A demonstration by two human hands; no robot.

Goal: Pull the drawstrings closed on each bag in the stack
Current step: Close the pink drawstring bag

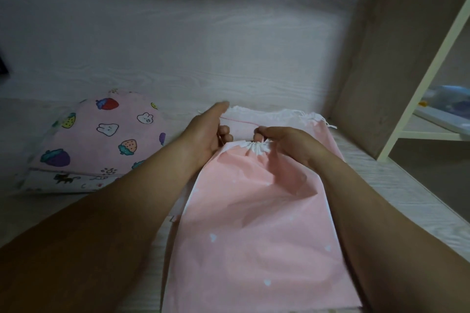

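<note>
**Pink bag (254, 231) on top of the stack, mouth gathered**

The pale wood-grain worktop (396, 185) carries everything and runs back to a wall of the same grain. The pink bag, dotted with small white hearts, lies flat in the middle on the near half, on top of more pink bags (323, 132) whose edges show past it at the far end and on the left. To the left, apart from the stack, sits a pile of printed bags (101, 134) with strawberries and rabbits. A white shelf frame (417, 99) stands off to the right.

The right grip (287, 142) pinches the top bag's white gathered mouth (258, 147), bunched into tight pleats. The left grip (203, 134) is just beside the mouth, fingers curled and thumb pointing away; I cannot tell whether it holds anything. Loose white cord ends (328, 123) trail from a lower bag's far right corner.
</note>
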